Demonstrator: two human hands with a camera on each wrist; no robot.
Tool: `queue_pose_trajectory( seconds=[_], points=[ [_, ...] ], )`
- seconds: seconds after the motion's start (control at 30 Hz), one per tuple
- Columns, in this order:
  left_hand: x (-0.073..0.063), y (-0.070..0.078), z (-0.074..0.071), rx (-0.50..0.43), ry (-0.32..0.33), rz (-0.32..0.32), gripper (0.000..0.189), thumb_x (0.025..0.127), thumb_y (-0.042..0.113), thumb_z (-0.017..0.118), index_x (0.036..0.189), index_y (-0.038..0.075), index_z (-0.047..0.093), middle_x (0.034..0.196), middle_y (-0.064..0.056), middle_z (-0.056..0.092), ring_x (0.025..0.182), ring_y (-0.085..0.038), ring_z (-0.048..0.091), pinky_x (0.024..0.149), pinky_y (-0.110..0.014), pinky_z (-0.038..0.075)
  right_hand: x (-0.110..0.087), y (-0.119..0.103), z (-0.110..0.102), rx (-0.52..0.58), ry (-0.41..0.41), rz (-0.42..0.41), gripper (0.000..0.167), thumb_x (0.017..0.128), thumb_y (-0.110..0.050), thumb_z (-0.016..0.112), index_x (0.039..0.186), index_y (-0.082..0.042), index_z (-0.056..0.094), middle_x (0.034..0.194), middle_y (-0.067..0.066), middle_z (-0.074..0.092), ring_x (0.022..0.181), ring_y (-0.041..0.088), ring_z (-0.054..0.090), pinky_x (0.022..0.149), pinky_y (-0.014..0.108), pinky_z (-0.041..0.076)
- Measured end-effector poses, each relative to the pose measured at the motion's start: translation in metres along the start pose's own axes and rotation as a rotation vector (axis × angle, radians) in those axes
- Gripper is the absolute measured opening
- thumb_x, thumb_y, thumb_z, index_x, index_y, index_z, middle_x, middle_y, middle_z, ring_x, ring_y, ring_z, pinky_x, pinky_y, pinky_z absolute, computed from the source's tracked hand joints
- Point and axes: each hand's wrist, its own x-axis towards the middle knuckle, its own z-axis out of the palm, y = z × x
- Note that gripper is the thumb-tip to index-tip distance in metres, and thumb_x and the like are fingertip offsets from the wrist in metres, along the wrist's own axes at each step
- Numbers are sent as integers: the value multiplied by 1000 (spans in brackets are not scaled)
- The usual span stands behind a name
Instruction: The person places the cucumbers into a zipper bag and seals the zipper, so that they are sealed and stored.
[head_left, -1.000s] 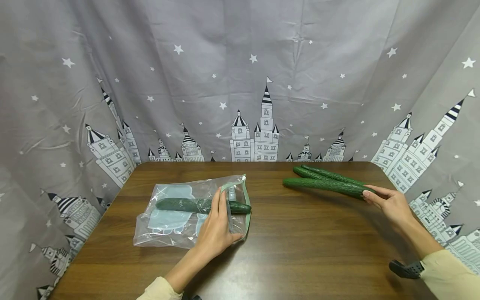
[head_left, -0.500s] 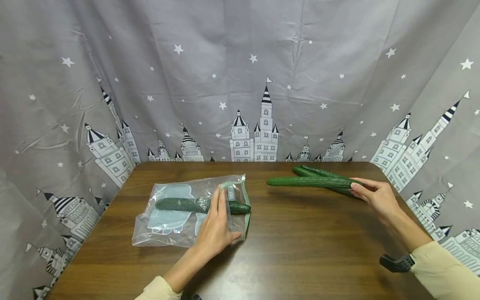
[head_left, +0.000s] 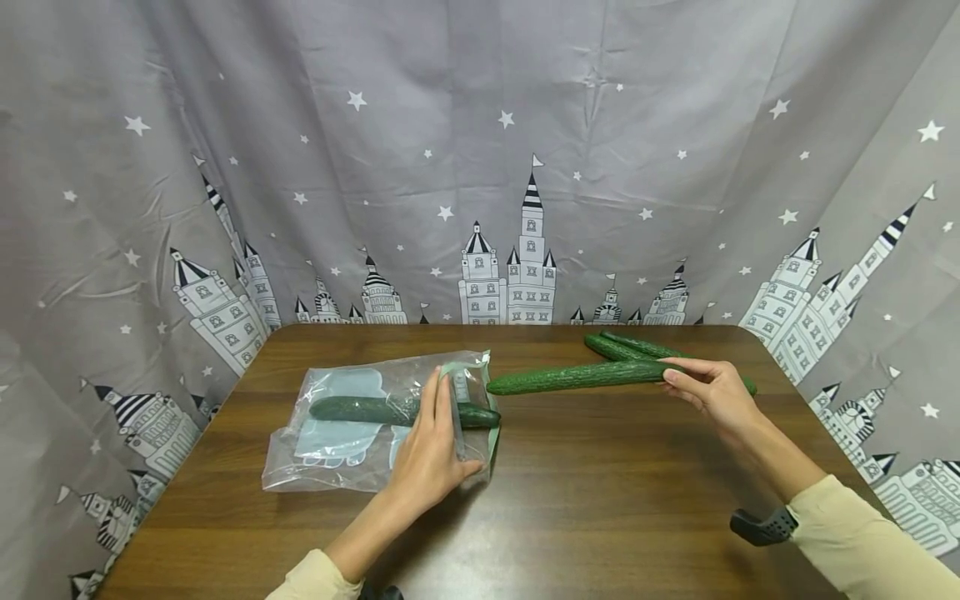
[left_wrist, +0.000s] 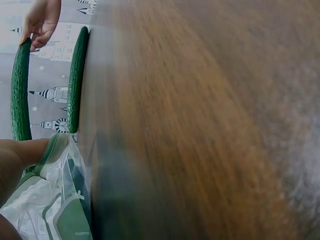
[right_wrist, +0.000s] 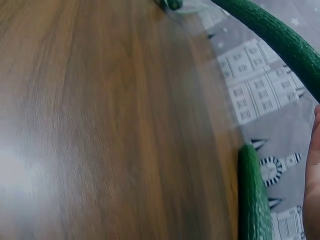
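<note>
The right grip (head_left: 716, 396) pinches a cucumber (head_left: 581, 377) by one end, its far tip hanging near the open edge of the bag (head_left: 341, 437) under the spread left grip (head_left: 431, 458), table (head_left: 577, 467) stretching between both.

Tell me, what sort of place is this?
Looks like a curtained-off work spot, probably indoors: a wooden table with cucumbers and a clear bag, and a gray castle-print curtain hanging around it.
</note>
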Motion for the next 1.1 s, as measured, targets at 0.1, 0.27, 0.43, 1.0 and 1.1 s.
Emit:
queue_pose_trajectory(
  seconds=[0.1, 0.27, 0.43, 1.0, 1.1],
  points=[
    [0, 0, 0, 4, 2, 0, 147, 51, 28, 107, 162, -2, 16, 169, -17, 14, 123, -49, 55, 80, -56, 60, 4, 3, 11, -41, -11, 21, 26, 102, -2, 65, 126, 4, 72, 107, 0, 73, 92, 14, 72, 86, 28, 59],
    [1, 0, 0, 6, 6, 1, 147, 51, 29, 107, 162, -3, 16, 169, -17, 14, 122, -48, 56, 77, -54, 61, 13, 9, 29, -111, -12, 64, 35, 101, -6, 68, 130, 12, 65, 108, -2, 74, 94, 14, 73, 91, 32, 59],
    [0, 0, 0, 10, 11, 10, 147, 51, 28, 107, 162, -3, 16, 169, -17, 14, 122, -48, 56, 82, -56, 60, 24, 19, 47, -166, -25, 70, 44, 101, -8, 68, 134, 18, 58, 107, 1, 75, 96, 17, 73, 93, 35, 58],
    [0, 4, 2, 28, 2, 29, 145, 52, 25, 107, 162, -2, 16, 170, -15, 12, 128, -49, 52, 86, -59, 58, 54, 51, 111, -86, -100, 42, 37, 98, -3, 70, 130, 15, 64, 115, 17, 73, 104, 38, 71, 91, 33, 58],
    [-1, 3, 1, 38, -1, 36, 147, 51, 23, 107, 163, -1, 15, 170, -15, 12, 130, -49, 51, 86, -60, 58, 57, 56, 122, -77, -113, 38, 36, 97, -2, 70, 129, 14, 64, 114, 15, 73, 107, 45, 68, 92, 37, 59]
  ],
)
